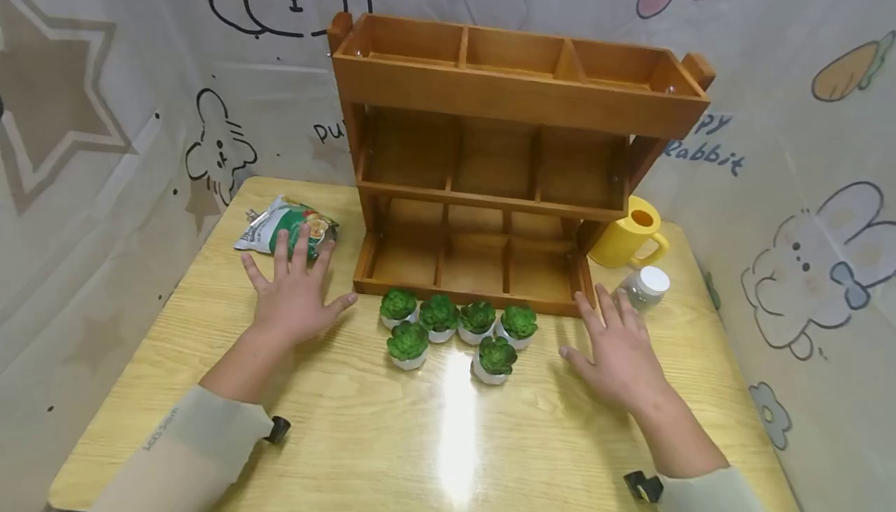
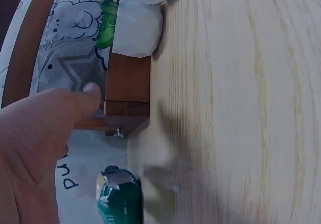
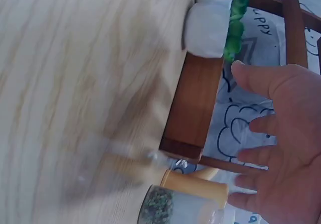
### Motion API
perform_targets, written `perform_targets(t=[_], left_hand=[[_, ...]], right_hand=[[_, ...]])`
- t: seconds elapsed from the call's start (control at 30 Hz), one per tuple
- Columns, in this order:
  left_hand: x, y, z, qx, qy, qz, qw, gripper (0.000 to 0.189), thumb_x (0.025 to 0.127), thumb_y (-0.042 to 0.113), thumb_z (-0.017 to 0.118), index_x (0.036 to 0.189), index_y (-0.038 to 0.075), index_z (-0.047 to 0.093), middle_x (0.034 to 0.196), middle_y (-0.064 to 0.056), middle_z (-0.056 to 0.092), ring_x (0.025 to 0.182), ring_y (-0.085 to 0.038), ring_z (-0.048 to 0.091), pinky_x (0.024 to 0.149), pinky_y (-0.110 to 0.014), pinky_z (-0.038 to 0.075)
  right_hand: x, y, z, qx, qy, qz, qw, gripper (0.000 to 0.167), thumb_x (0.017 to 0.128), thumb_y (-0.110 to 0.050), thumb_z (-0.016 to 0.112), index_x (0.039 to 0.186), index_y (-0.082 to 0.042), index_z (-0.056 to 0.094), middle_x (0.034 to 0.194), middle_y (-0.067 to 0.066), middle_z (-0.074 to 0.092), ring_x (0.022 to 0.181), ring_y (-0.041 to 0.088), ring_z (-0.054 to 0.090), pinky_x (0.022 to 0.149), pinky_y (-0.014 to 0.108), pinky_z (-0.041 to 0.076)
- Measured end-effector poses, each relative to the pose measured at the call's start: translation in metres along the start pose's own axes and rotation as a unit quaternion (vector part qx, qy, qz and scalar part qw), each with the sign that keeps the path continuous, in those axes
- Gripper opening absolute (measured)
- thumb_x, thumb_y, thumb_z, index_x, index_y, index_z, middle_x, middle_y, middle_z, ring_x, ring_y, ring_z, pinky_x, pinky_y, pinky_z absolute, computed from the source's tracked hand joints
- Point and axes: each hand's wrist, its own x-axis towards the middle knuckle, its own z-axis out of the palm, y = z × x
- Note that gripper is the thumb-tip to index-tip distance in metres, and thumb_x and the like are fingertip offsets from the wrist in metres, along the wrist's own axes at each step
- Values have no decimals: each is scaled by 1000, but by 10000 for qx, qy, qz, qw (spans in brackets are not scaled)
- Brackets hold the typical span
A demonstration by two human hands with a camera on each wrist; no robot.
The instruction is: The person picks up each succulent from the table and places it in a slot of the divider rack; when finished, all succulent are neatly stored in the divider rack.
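My left hand [image 1: 292,298] is spread with straight fingers over the table's left side, its fingertips overlapping a green and white packet [image 1: 287,228] in the head view. Fingers apart, my right hand [image 1: 619,352] hovers right of the plants, near a clear jar with a white lid [image 1: 653,282]. Neither hand holds anything. Between them stand several small green artificial succulents [image 1: 497,356] in white pots, in front of a brown wooden shelf [image 1: 518,99]. The left wrist view shows my left thumb [image 2: 83,101] beside the shelf's lower corner. Dark bits [image 3: 156,204] fill the jar's bottom.
The shelf has three tiers, each split into three compartments, with nothing in them. A yellow watering can or mug [image 1: 625,243] stands behind the jar at the right. Patterned cloth [image 1: 791,208] hangs around the back and sides of the wooden table [image 1: 364,434].
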Motion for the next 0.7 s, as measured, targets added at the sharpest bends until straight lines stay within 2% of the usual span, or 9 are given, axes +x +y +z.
perform_targets(t=[0.1, 0.23, 0.37, 0.53, 0.7], left_hand=[[4, -1, 1, -210, -82, 40, 9997, 96, 93, 67, 63, 167, 20, 24, 173, -18, -5, 155, -44, -19, 103, -72, -32], [9, 0, 1, -557, -123, 36, 9984, 87, 96, 62, 63, 166, 23, 29, 172, -19, 5, 155, -49, -1, 109, -80, -17], [14, -1, 1, -785, -56, 40, 9969, 79, 100, 61, 58, 165, 25, 32, 171, -19, 13, 154, -48, 6, 111, -82, -2], [19, 1, 7, -1052, -93, 105, 9943, 71, 103, 62, 51, 163, 27, 37, 169, -19, 22, 152, -48, 14, 112, -79, 5], [27, 6, 14, -1301, -137, 148, 9913, 63, 106, 60, 46, 160, 27, 44, 164, -20, 33, 149, -47, 22, 111, -75, 11]], right_hand=[[-1, -7, -1, 245, -66, -143, 9996, 93, 93, -45, 77, 163, -7, 30, 163, 27, 31, 149, 52, 24, 115, 72, 26], [-2, -18, -1, 665, -188, -225, 9974, 93, 90, -44, 80, 161, -5, 34, 156, 25, 42, 142, 48, 38, 113, 67, 35], [-3, -30, 5, 1172, -261, -278, 9924, 90, 87, -47, 83, 156, -6, 43, 148, 20, 53, 134, 44, 49, 108, 64, 43], [-6, -41, 14, 1886, -348, -361, 9808, 86, 81, -45, 89, 149, -8, 52, 134, 11, 63, 118, 34, 62, 98, 54, 53], [-7, -51, 25, 2257, -491, -365, 9723, 88, 76, -47, 92, 147, -10, 54, 131, 7, 65, 114, 29, 65, 96, 49, 55]])
